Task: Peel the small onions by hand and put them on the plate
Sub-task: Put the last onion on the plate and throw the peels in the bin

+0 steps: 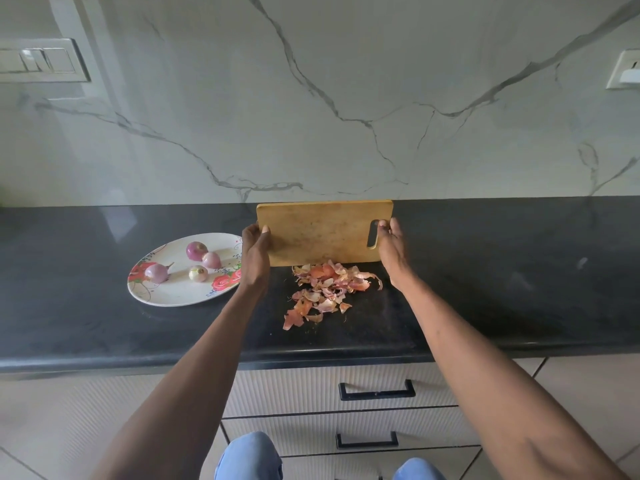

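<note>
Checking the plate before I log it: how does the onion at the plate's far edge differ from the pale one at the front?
The far onion is darker purple and looks larger; the front onion is whitish with only a faint pink tinge. The far one touches a neighbouring pink onion; the front one sits apart. Both lie peeled on the floral plate, away from the skins.

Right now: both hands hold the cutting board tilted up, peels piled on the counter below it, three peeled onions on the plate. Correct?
Not quite: the head view shows four peeled onions on the plate, not three. The rest holds: the left hand and right hand hold the cutting board tilted up, with the peels piled on the counter below it.
</note>
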